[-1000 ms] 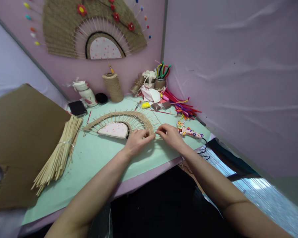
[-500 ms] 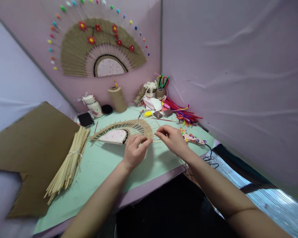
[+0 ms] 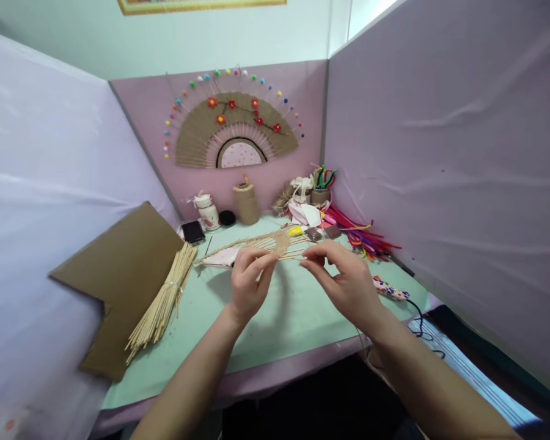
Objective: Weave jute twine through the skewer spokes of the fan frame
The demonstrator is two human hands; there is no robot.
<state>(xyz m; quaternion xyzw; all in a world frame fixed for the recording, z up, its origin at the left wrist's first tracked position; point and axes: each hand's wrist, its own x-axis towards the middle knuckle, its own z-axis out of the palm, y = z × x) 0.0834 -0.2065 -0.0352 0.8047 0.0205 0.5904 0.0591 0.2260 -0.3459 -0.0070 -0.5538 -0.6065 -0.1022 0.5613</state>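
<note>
A half-made fan [image 3: 282, 242] of thin sticks with woven twine and a pale spotted half-round centre is tilted above the table. My left hand [image 3: 250, 284] pinches its near edge between thumb and fingers, covering part of the centre. My right hand [image 3: 343, 281] is just right of the fan by the stick tips, thumb and forefinger pressed together. What sits in that pinch is too small to make out. Below the right wrist, a thin cord [image 3: 361, 342] hangs at the table's front edge.
Left stand a bundle of sticks [image 3: 165, 299] and a cardboard sheet [image 3: 132, 263]. At the back are a white bottle [image 3: 207, 212], a twine spool [image 3: 246, 205] and pipe cleaners [image 3: 362, 232]. A patterned glue gun [image 3: 392, 289] lies right. A finished fan [image 3: 192, 131] hangs behind.
My view has tilted up, so the wall above the panel shows. The fan now appears flatter, seen more edge-on. My right hand still pinches beside the stick tips, and my left keeps its grip.
</note>
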